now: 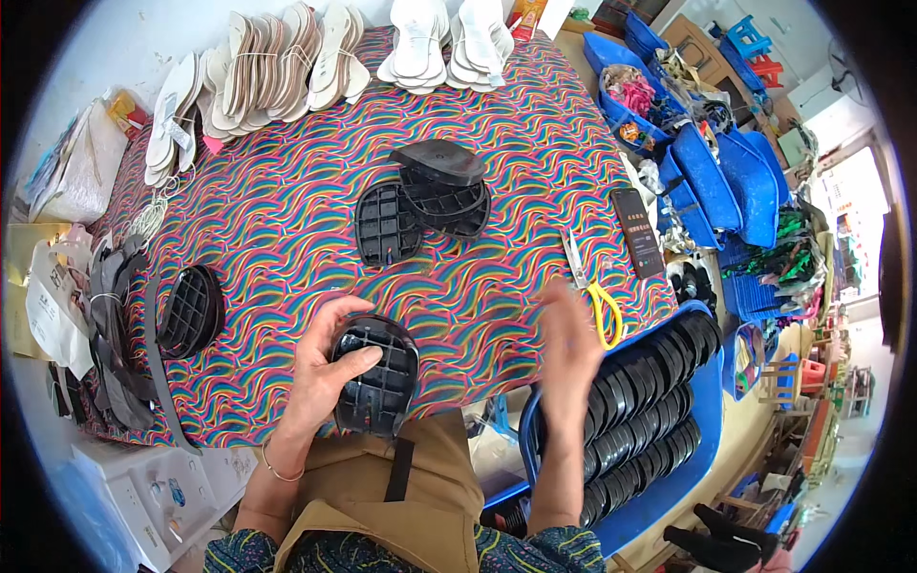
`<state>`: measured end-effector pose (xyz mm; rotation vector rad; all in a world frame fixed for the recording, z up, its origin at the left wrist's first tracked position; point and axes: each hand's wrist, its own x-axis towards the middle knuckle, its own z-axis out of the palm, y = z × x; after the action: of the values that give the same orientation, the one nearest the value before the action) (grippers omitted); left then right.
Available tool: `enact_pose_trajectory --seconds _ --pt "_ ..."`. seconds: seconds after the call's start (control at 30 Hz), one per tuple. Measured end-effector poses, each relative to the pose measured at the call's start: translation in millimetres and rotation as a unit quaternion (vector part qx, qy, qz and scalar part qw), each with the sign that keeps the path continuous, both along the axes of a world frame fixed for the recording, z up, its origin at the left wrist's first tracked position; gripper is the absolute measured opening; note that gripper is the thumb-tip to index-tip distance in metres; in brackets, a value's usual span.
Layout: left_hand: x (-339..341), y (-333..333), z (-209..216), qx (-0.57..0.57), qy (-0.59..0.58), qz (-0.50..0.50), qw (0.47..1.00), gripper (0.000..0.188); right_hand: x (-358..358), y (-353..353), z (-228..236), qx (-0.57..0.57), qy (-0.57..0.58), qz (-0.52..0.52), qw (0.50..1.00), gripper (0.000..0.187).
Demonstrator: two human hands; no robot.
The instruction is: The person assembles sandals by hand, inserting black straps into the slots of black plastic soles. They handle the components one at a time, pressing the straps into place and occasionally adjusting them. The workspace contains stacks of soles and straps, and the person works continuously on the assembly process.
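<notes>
My left hand [325, 363] grips a black shoe heel piece [380, 382] at the table's near edge, thumb across its ribbed, hollow grid side. To the right, my right hand [570, 344] is raised beside the yellow-handled scissors [604, 310]; motion smears its fingers. Below it, a blue basket [709, 435] holds rows of similar black pieces [640, 387]. Farther back on the table, several more black heel pieces [439, 167] lie in a loose pile, one grid side up. Another small stack of heel pieces [191, 310] stands at the left.
A patterned cloth covers the table [287, 220]. Bundles of pale insoles [272, 67] line its back. A phone [637, 232] lies at the right edge. Dark strips [119, 315] hang at the left. Beyond the table stand blue baskets [707, 177] of materials.
</notes>
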<state>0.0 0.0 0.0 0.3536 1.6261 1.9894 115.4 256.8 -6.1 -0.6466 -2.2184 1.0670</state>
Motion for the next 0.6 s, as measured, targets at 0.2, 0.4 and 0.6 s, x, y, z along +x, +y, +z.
enact_pose_trajectory --seconds 0.2,0.4,0.6 --pt "11.3 17.1 -10.9 -0.011 -0.031 0.019 0.999 0.046 -1.7 174.3 -8.1 0.319 -0.08 -0.188 0.926 0.039" --pt "11.4 12.1 -18.8 -0.038 0.004 -0.002 0.999 0.046 -43.0 206.1 -29.8 0.236 -0.097 -0.144 0.956 0.043" --pt "5.3 8.3 -17.0 0.004 -0.028 0.066 0.997 0.049 -64.4 35.5 5.2 0.069 -0.004 0.115 0.991 0.034"
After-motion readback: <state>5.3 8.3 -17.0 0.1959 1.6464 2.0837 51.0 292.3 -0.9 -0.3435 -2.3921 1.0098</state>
